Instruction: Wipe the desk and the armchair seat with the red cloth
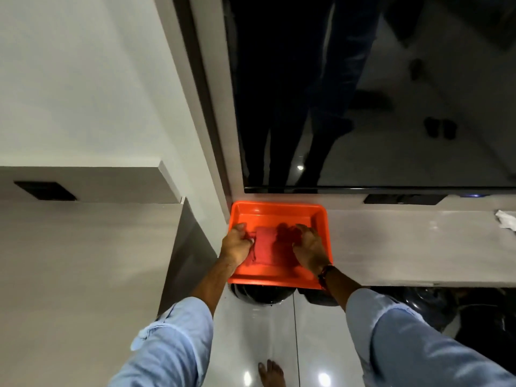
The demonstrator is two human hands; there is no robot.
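The red cloth (269, 247) lies folded inside an orange tray (276, 212) at the left end of the grey desk (405, 247). My left hand (237, 244) pinches the cloth's left edge. My right hand (310, 247) rests on the cloth's right side with fingers curled onto it. A dark armchair (474, 311) shows partly under the desk's front edge at the lower right, and its seat is mostly hidden.
A large black TV screen (377, 93) hangs on the wall just behind the tray. A white crumpled item (506, 219) lies at the desk's far right. A grey cabinet (83, 261) stands to the left. Dark round objects (262, 294) sit below the tray. Glossy floor lies below.
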